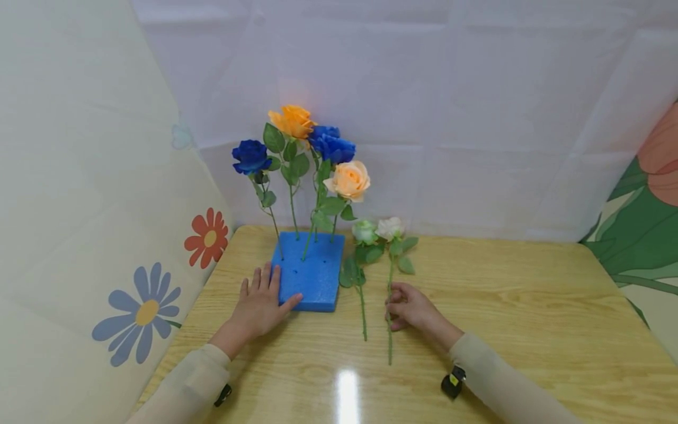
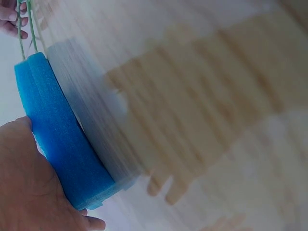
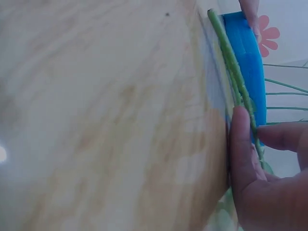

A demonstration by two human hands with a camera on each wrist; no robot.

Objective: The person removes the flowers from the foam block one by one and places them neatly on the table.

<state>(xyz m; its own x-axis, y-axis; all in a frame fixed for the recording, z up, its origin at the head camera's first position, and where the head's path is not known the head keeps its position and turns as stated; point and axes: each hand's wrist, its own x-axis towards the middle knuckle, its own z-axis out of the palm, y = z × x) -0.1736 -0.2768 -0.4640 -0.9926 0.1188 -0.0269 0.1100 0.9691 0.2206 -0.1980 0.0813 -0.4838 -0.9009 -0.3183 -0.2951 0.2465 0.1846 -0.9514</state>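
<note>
With the left hand (image 1: 261, 304) flat against the blue foam block (image 1: 309, 272), the right hand (image 1: 410, 308) pinches a white rose's stem (image 1: 389, 306) on the worktop (image 1: 529, 306) right of it, probably about to lift and plant it.

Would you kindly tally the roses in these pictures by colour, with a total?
Blue roses: 2
Orange rose: 1
Peach rose: 1
Pale green rose: 1
White rose, its stem pinched by the right hand: 1
Total: 6
</note>
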